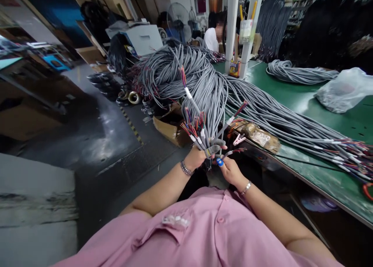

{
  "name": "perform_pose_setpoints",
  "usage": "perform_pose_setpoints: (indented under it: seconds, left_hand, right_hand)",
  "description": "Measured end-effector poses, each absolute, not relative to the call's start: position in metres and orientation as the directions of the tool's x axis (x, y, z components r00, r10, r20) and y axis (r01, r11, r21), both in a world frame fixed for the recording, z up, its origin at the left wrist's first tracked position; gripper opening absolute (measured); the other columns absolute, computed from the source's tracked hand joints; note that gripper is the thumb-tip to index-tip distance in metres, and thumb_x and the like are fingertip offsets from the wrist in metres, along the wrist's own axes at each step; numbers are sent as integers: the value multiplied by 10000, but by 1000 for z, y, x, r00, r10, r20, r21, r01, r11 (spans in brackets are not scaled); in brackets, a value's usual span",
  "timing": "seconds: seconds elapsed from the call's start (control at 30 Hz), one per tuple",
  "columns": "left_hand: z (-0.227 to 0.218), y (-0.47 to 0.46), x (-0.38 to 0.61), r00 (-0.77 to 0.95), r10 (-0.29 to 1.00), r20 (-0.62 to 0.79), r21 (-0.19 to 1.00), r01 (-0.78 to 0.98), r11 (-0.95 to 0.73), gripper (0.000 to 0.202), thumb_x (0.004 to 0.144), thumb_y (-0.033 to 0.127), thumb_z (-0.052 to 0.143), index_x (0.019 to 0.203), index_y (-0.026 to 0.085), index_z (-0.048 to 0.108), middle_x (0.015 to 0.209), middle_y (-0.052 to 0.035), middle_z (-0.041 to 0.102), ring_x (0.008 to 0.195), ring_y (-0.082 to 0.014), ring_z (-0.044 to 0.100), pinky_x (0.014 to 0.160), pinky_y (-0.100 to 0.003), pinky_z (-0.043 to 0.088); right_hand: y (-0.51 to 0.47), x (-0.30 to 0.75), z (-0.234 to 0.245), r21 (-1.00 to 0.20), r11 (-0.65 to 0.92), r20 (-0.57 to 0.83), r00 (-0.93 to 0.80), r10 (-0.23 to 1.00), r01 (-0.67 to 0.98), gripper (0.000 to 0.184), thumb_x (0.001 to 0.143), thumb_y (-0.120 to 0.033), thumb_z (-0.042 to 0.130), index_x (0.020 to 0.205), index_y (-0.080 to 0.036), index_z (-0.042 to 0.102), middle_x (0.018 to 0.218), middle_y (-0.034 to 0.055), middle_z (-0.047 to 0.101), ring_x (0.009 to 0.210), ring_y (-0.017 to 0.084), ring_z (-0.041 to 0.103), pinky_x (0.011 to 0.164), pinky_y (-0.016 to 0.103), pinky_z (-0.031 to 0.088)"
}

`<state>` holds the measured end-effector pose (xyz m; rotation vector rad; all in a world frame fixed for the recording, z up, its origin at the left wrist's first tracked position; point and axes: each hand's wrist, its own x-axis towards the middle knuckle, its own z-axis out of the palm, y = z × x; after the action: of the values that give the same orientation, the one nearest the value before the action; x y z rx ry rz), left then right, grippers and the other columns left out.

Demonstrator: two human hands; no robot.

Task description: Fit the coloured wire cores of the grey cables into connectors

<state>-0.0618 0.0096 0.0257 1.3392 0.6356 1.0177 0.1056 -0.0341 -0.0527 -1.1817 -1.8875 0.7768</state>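
My left hand (198, 156), with grey coverings on some fingers, is closed around a bunch of grey cables (206, 136). Their ends fan upward, showing white bands and loose coloured wires (199, 123). Close beside it, my right hand (233, 172) pinches a single grey cable end (229, 153) whose thin wires point right. A blue cover (220, 162) sits on my right thumb. From the bunch, the cables run back into a large heap of grey cables (189, 72). Part of the fingers of both hands is hidden behind the cables.
A green table (309, 144) on my right carries long grey cables (279, 111), a coil (297, 72), a clear plastic bag (344, 90) and a brown packet (260, 136). White posts (232, 34) rise at its back. A cardboard box (169, 127) stands below the heap. Another person (211, 37) sits behind.
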Motion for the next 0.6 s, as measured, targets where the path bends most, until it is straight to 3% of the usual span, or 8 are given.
perform_pose_setpoints:
  seconds: [0.2,0.37,0.47,0.6]
  left_hand:
    - [28,4,-44,372,916,152,981,-173,-92,353,679,411,776,918,154,739,746,-66,714,676,-173,639,627,-287,501]
    - [26,-1,-35,266,957,117,993,-38,-111,259,699,385,760,774,140,724,668,-41,683,602,-141,607,597,-268,490]
    - [24,-3,-36,230,967,105,992,47,-119,247,711,379,748,706,137,696,598,-20,642,568,-130,580,573,-255,476]
    - [22,-6,-42,243,964,111,988,78,-134,254,716,379,744,665,143,664,566,-3,610,533,-110,541,562,-243,457]
  right_hand:
    - [-24,103,-51,-684,416,276,-314,908,600,349,966,-351,393,801,-168,640,790,68,661,735,169,588,707,278,453]
    - [-29,101,-52,-574,428,242,-355,903,698,232,918,-283,473,778,-164,614,808,81,656,819,186,598,794,311,458]
    - [-38,107,-52,-700,409,240,-346,907,586,131,858,-277,551,858,-168,623,869,85,660,875,206,603,830,349,475]
    - [-52,119,-38,-963,236,212,-174,962,129,317,879,-344,535,1164,-210,567,972,57,662,868,179,622,815,343,504]
